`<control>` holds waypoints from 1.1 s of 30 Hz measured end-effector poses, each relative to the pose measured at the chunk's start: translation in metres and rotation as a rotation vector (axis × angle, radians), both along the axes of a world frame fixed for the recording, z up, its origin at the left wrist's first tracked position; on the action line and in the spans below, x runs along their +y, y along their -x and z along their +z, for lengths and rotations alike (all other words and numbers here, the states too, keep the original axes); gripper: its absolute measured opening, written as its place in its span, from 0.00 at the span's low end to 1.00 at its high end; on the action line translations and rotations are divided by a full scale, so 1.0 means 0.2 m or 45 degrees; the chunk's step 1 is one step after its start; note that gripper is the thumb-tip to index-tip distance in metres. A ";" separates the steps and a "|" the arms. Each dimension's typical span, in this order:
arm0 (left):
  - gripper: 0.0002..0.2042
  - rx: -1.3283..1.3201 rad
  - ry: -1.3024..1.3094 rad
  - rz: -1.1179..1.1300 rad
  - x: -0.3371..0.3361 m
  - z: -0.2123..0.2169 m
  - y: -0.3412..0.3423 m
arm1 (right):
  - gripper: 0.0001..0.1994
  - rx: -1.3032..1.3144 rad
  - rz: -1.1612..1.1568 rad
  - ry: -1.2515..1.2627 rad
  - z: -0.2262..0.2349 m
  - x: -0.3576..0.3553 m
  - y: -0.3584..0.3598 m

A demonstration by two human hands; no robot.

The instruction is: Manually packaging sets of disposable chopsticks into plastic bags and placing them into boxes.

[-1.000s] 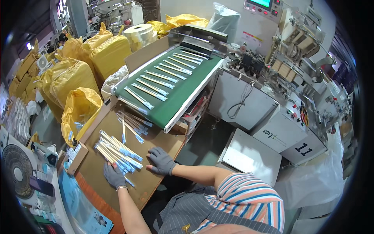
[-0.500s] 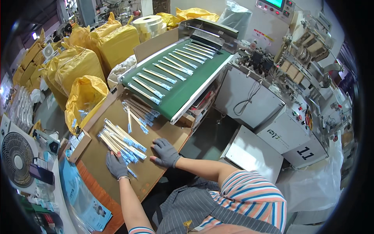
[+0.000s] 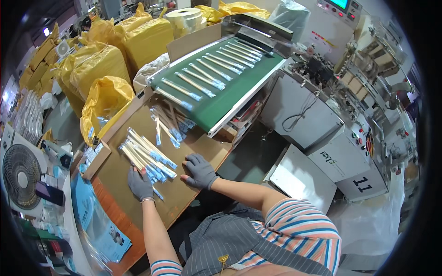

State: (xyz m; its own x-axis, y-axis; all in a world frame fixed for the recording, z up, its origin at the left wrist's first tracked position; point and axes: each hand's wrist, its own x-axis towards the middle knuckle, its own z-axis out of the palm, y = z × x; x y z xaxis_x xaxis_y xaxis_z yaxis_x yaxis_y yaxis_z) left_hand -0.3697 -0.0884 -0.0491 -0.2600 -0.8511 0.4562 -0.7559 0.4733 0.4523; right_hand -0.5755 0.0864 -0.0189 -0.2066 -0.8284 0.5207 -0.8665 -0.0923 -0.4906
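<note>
A pile of wrapped chopsticks (image 3: 146,155), pale sticks in clear sleeves with blue ends, lies on the brown tabletop (image 3: 115,193). My left hand (image 3: 140,183), in a grey glove with bare fingertips, rests at the pile's near left edge, fingers extended and touching or nearly touching it. To the right of the pile my right hand (image 3: 200,171), gloved alike, lies open on the table with fingers apart and nothing in it. Farther back, a looser heap of wrapped chopsticks (image 3: 171,125) lies below the end of the green conveyor belt (image 3: 221,106), which carries a row of more packets.
A cardboard strip (image 3: 96,161) edges the table's left side. Beyond it stand an open yellow bag (image 3: 103,99) and full yellow sacks (image 3: 92,69). A fan (image 3: 22,175) and blue plastic bags (image 3: 94,221) are at left. White machine cabinets (image 3: 336,158) stand at right.
Belt packets have moved toward the near end, and the heap below it looks fuller. Both hands keep nearly the same places beside the pile. The whole view has shifted slightly.
</note>
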 end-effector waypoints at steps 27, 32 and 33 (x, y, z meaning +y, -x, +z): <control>0.23 -0.035 0.179 0.005 -0.02 -0.05 -0.04 | 0.25 -0.004 0.004 -0.029 -0.01 0.00 -0.02; 0.23 -0.042 0.166 0.012 -0.02 -0.05 -0.04 | 0.24 0.000 0.009 -0.030 -0.01 -0.01 -0.02; 0.23 -0.042 0.165 0.012 -0.02 -0.05 -0.04 | 0.24 0.000 0.009 -0.030 -0.01 0.00 -0.02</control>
